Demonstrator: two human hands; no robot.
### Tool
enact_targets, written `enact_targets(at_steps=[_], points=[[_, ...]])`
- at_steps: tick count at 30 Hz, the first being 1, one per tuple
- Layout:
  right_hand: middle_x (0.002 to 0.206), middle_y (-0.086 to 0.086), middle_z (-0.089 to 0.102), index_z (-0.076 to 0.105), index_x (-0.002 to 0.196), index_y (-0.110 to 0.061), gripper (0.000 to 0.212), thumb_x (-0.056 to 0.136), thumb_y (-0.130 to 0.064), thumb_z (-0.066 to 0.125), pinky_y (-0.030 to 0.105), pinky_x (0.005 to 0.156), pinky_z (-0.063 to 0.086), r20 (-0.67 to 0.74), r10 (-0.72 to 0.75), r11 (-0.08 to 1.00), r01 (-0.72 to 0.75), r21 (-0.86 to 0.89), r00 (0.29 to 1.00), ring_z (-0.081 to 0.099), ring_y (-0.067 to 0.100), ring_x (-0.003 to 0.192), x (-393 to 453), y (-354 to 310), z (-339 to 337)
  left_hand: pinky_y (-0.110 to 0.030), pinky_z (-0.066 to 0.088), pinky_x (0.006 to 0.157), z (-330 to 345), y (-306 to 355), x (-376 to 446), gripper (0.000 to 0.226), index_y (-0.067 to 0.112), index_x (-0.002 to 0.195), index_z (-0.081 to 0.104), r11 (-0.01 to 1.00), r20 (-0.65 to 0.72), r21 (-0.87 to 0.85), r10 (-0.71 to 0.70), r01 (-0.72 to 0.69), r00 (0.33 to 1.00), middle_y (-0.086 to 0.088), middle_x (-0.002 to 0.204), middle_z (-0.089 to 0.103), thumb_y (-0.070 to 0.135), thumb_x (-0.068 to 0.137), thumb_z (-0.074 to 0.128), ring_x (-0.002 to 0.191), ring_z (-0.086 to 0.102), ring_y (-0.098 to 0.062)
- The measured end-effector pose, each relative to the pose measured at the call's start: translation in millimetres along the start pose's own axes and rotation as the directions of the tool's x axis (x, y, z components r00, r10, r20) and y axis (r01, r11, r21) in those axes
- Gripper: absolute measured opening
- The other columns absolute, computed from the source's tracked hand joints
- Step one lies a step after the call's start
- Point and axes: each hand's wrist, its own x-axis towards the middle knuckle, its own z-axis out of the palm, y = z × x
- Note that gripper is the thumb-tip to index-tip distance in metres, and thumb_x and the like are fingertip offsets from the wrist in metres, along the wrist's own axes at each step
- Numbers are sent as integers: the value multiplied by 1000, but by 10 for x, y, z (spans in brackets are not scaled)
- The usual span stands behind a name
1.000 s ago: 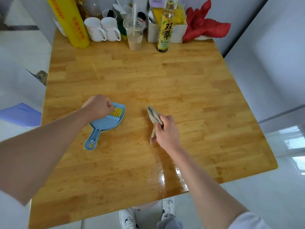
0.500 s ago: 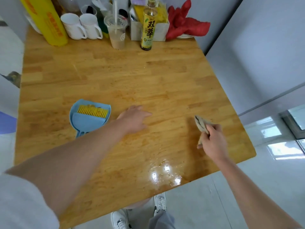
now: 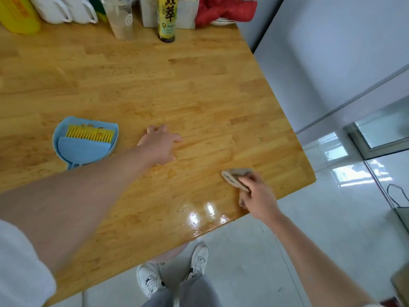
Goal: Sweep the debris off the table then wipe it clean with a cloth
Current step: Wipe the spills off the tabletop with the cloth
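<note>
Cloth (image 3: pixel 236 177) grey-beige, folded, gripped in right hand (image 3: pixel 259 200) fingers, left hand (image 3: pixel 160 145) fingers spread flat

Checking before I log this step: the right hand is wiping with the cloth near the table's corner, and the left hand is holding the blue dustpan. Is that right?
Not quite. In the head view the left hand lies open on the table, apart from the dustpan, which sits untouched beside it. The rest holds: the right hand grips the cloth near the table's corner.
</note>
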Motion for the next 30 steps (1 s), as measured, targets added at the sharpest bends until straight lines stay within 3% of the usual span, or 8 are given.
enact_targets(at_steps=[5, 12, 15, 19, 21, 24, 26, 30], points=[[134, 10, 45, 49, 145, -25, 51, 97, -11, 49, 37, 63, 55, -245, 531, 840, -542, 24, 811, 64, 25, 72, 380, 969, -602, -49, 44, 102, 14, 74, 64, 62, 41, 139, 45, 1000, -19, -12, -29, 29, 999, -10, 156, 21, 36, 85, 75, 144, 11, -44], [117, -15, 43, 59, 121, -31, 41, 85, -12, 60, 35, 63, 59, 119, -92, 993, 83, 82, 989, 68, 14, 66, -221, 355, 73, -48, 42, 104, -74, 150, -36, 63, 42, 138, 47, 997, -39, -37, -70, 68, 997, -7, 154, 23, 36, 83, 77, 142, 14, -41], [121, -4, 49, 59, 122, -28, 37, 88, -15, 53, 34, 56, 58, -29, 122, 990, -119, 74, 992, 68, 12, 59, 106, 868, -379, -49, 37, 108, -73, 133, -38, 64, 44, 138, 45, 996, -19, -20, -89, 89, 996, -5, 154, 22, 38, 82, 77, 141, 15, -41], [117, 13, 50, 58, 124, -22, 31, 94, -18, 51, 32, 59, 50, -227, 525, 851, -506, 140, 821, 60, 24, 63, 451, 1334, -783, -48, 39, 105, -131, 211, 20, 68, 43, 137, 42, 992, 6, 32, -118, 118, 993, -6, 147, 24, 39, 80, 80, 136, 19, -40], [117, 8, 53, 58, 118, -31, 27, 92, -27, 53, 34, 55, 53, -224, 468, 883, -446, 144, 855, 64, 21, 62, 376, 1052, -583, -46, 40, 102, -164, 275, 30, 69, 41, 136, 42, 990, 22, 53, -135, 134, 991, -5, 143, 26, 38, 79, 80, 132, 22, -39], [119, -2, 50, 60, 119, -28, 30, 91, -18, 55, 33, 52, 55, -18, 18, 997, -17, 80, 1000, 65, 14, 63, 38, 392, -7, -44, 40, 98, -189, 296, 11, 68, 41, 134, 42, 988, 33, 50, -148, 146, 988, -5, 141, 26, 38, 78, 81, 128, 25, -37], [117, -4, 51, 61, 123, -28, 36, 89, -18, 58, 33, 63, 56, 170, -222, 975, 215, 61, 960, 62, 14, 72, -140, 135, 53, -44, 39, 99, -191, 289, 4, 68, 40, 134, 43, 990, 19, 54, -130, 129, 991, -6, 142, 26, 39, 78, 81, 127, 25, -37], [127, 0, 51, 62, 127, -23, 41, 90, -8, 58, 22, 63, 49, -85, 110, 993, -106, 49, 990, 65, 12, 70, 165, 842, -364, -45, 37, 103, -132, 203, -2, 68, 41, 135, 41, 993, 12, 55, -107, 107, 994, -6, 146, 23, 42, 79, 79, 130, 23, -38]])
